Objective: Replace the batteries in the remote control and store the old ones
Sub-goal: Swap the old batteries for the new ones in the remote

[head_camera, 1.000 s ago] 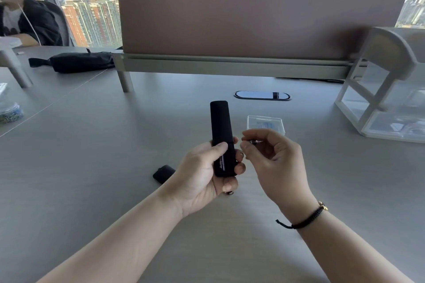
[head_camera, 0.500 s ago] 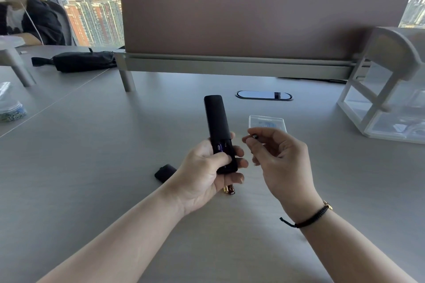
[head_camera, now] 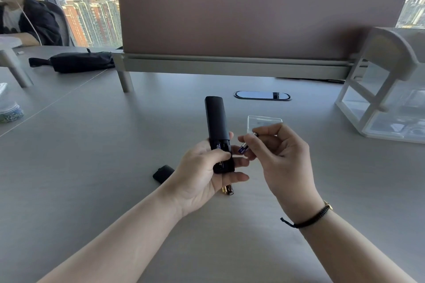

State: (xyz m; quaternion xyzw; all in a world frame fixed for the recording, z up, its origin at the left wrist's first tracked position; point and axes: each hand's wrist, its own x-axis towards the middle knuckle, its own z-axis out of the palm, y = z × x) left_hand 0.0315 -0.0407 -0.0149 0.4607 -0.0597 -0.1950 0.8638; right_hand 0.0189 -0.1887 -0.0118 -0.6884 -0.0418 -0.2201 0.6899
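Holding: we find left hand (head_camera: 202,167) wrapped round remote (head_camera: 217,131); right hand (head_camera: 276,156) pinching battery (head_camera: 243,147).
Handling: we judge battery light, slick; pinch mid-barrel.

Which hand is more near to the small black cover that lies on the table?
Left. The left hand holding the remote sits just right of the black cover, its wrist nearly over it. The right hand, pinching a blue battery, is farther right, beyond the remote.

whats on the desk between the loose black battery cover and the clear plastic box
In the head view, the left hand gripping the remote fills that stretch, between the battery cover and the clear box. A gold battery lies just below it.
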